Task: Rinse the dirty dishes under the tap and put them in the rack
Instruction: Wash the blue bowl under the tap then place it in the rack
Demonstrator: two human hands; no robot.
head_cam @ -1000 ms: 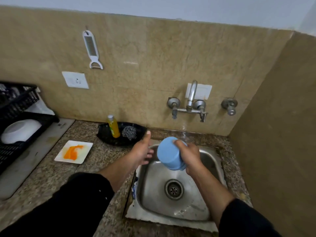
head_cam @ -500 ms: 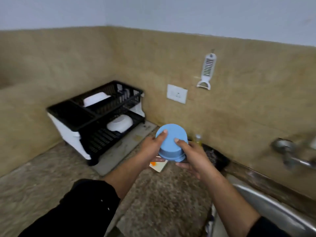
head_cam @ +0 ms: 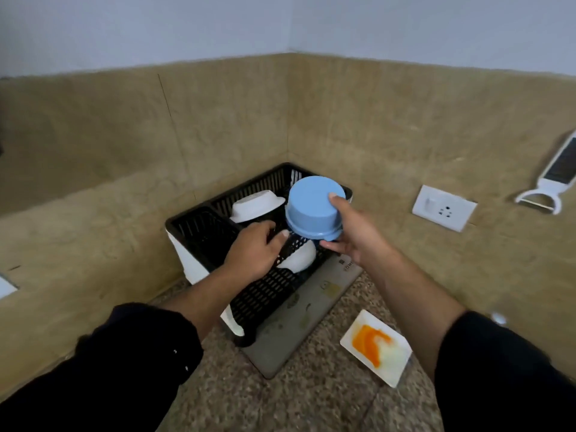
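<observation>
My right hand (head_cam: 350, 233) grips a light blue bowl (head_cam: 313, 207), held upside down just over the upper tier of the black two-tier dish rack (head_cam: 199, 226) in the counter's corner. My left hand (head_cam: 254, 249) hovers beside the bowl at the rack's front, fingers loosely curled and holding nothing. One white bowl (head_cam: 255, 205) lies upside down on the upper tier. Another white bowl (head_cam: 297, 255) rests on the lower tier, partly hidden by my left hand. A white square plate (head_cam: 377, 347) smeared with orange sauce lies on the counter to the right.
A grey drip mat (head_cam: 280, 335) lies under the rack on the speckled granite counter (head_cam: 311, 400). On the tan wall hang a white socket (head_cam: 444, 207) and a white peeler (head_cam: 554, 179). The sink and tap are out of view.
The view swung left from the sink to the rack. The blue bowl travelled from under the tap to above the upper tier. My left hand let go of it; only my right holds it.
</observation>
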